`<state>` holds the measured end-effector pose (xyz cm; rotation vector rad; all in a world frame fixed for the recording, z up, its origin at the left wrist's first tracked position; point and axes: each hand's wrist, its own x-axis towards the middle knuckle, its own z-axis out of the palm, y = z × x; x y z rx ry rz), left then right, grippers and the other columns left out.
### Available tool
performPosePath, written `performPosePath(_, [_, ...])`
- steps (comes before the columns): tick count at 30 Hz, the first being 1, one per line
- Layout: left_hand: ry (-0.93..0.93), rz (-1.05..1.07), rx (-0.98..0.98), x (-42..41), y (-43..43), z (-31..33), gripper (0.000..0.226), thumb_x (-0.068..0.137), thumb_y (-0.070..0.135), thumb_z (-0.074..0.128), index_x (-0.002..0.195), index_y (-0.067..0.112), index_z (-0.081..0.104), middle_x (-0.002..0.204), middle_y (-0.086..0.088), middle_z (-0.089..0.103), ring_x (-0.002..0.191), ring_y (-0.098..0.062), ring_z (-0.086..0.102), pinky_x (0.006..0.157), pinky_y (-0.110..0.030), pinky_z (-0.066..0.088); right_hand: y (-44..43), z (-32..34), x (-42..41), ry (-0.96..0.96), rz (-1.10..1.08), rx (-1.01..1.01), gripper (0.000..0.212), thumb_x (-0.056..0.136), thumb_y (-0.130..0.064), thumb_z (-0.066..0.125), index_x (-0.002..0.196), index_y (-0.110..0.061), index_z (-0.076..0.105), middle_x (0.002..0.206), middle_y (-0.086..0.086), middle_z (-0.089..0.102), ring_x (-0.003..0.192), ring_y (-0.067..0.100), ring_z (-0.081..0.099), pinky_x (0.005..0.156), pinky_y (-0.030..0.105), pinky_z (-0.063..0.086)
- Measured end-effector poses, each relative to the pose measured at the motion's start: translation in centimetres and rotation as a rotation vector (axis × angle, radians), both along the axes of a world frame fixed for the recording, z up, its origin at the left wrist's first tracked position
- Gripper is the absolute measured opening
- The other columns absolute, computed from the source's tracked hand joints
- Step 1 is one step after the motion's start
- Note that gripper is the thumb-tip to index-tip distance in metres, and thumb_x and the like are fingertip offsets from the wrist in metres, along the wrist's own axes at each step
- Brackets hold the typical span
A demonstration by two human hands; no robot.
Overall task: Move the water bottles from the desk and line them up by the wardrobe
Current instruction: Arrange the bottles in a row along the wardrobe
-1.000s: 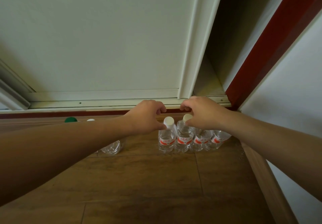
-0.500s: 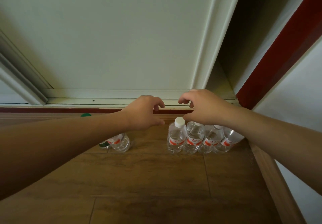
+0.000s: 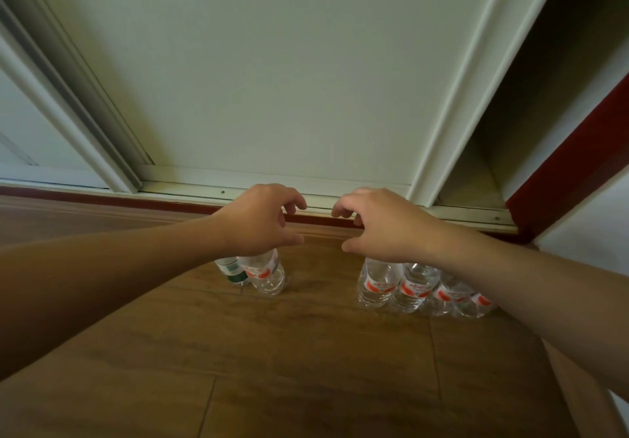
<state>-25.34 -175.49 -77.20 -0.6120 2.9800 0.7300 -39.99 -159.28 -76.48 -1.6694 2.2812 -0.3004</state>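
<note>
Landmark: the wardrobe's sliding door (image 3: 272,80), pale, standing on a floor track (image 3: 306,196) above a dark red skirting strip (image 3: 102,196); all places below are given relative to this door.
Floor: brown wood-look boards (image 3: 306,352) running out from the foot of the door toward the camera.
Row of bottles: four clear water bottles with red-and-white labels (image 3: 412,289) standing upright and side by side, touching one another, in front of the door's right end; their caps are hidden behind the right hand and forearm.
Second group: one clear bottle with a red-and-white label (image 3: 267,274) and, just left of it and touching, a bottle with a green-and-white label (image 3: 231,269), both upright in front of the door's middle, well apart from the row of four.
Left hand (image 3: 258,223): palm down, in front of the door's lower edge and above the second group; fingers curled and loosely spread, thumb extended, nothing held. The hand covers the tops of both bottles; whether it touches them cannot be told.
Right hand (image 3: 384,226): palm down, above the left end of the row of four; fingers curled, thumb and forefinger apart, nothing pinched. The bottles' shoulders appear directly below the palm; contact cannot be told.
Gap between hands: the fingertips of the two hands point toward each other and stay apart, with the skirting strip showing between them.
Opening: a dark wardrobe recess (image 3: 544,97) right of the door, bordered by a dark red frame (image 3: 561,172).
</note>
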Motion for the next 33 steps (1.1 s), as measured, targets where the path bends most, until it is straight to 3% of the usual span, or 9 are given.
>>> performPosePath(5, [-0.001,0.030,-0.022,1.9,-2.3,0.0,0.052,0.077,0.037,0.080,0.124,0.027,0.060,0.103,0.015,0.060,0.088,-0.004,0.059,0.081,-0.027,0.055,-2.3,-0.7,1.2,-0.028,0.039,-0.017,0.053,0.083,-0.033,0.073,0.132,-0.027,0.054,0.122,-0.008,0.056,0.095,0.006,0.049,0.078,0.022,0.040])
performPosePath(13, [-0.018,0.085,-0.054,5.7,-6.1,-0.8,0.056,0.078,0.033,0.080,0.128,0.027,0.058,0.121,0.012,0.059,0.109,-0.007,0.057,0.094,-0.027,0.050,-7.7,-2.5,3.6,-0.053,0.108,-0.043,0.055,0.083,-0.038,0.072,0.133,-0.025,0.053,0.119,-0.008,0.058,0.095,0.007,0.050,0.078,0.022,0.042])
performPosePath(19, [-0.092,0.093,-0.059,8.6,-8.9,-2.7,0.062,0.077,0.036,0.079,0.133,0.031,0.053,0.122,0.011,0.056,0.105,-0.007,0.054,0.092,-0.026,0.049,-11.4,-4.0,6.2,-0.073,0.164,-0.022,0.066,0.083,-0.054,0.065,0.140,-0.025,0.048,0.125,-0.006,0.052,0.105,0.011,0.054,0.085,0.027,0.049])
performPosePath(23, [-0.071,0.081,-0.051,9.0,-9.6,-3.6,0.053,0.083,0.030,0.075,0.132,0.030,0.055,0.117,0.009,0.058,0.097,-0.007,0.056,0.087,-0.026,0.051,-12.7,-4.5,7.6,-0.097,0.171,0.015,0.062,0.085,-0.045,0.065,0.141,-0.024,0.048,0.127,-0.004,0.051,0.104,0.012,0.054,0.085,0.031,0.053])
performPosePath(25, [-0.041,0.072,-0.049,8.9,-9.7,-3.9,0.047,0.084,0.026,0.074,0.128,0.029,0.057,0.113,0.010,0.059,0.094,-0.006,0.056,0.083,-0.023,0.050,-13.1,-4.7,8.0,-0.082,0.175,0.028,0.051,0.086,-0.040,0.064,0.133,-0.024,0.054,0.119,-0.006,0.053,0.100,0.011,0.055,0.082,0.030,0.053])
performPosePath(27, [-0.018,0.057,-0.049,8.9,-9.9,-4.3,0.039,0.085,0.023,0.074,0.121,0.027,0.060,0.108,0.010,0.060,0.092,-0.006,0.056,0.081,-0.020,0.048,-13.3,-5.1,8.2,-0.060,0.169,0.024,0.023,0.087,-0.036,0.064,0.109,-0.028,0.060,0.101,-0.010,0.052,0.088,0.009,0.054,0.072,0.026,0.048])
performPosePath(29, [-0.006,0.048,-0.041,9.0,-10.0,-4.6,0.032,0.085,0.022,0.073,0.114,0.028,0.061,0.103,0.012,0.060,0.092,-0.007,0.056,0.080,-0.020,0.048,-13.5,-5.3,8.2,-0.037,0.167,0.030,0.015,0.087,-0.032,0.063,0.086,-0.033,0.049,0.088,-0.013,0.047,0.080,0.010,0.052,0.066,0.025,0.043])
performPosePath(31, [0.001,0.040,-0.031,9.1,-10.1,-4.8,0.031,0.085,0.022,0.073,0.113,0.028,0.060,0.102,0.012,0.060,0.093,-0.007,0.057,0.082,-0.023,0.050,-13.7,-5.5,8.2,-0.033,0.176,0.036,0.021,0.086,-0.029,0.064,0.083,-0.033,0.044,0.084,-0.014,0.044,0.079,0.011,0.050,0.064,0.026,0.040])
performPosePath(33, [0.011,0.034,-0.024,9.2,-10.1,-5.0,0.032,0.085,0.022,0.073,0.113,0.028,0.059,0.103,0.013,0.060,0.092,-0.007,0.056,0.083,-0.025,0.051,-13.7,-5.6,8.2,-0.022,0.168,0.041,0.014,0.086,-0.027,0.065,0.091,-0.031,0.052,0.086,-0.013,0.046,0.082,0.011,0.051,0.066,0.025,0.041])
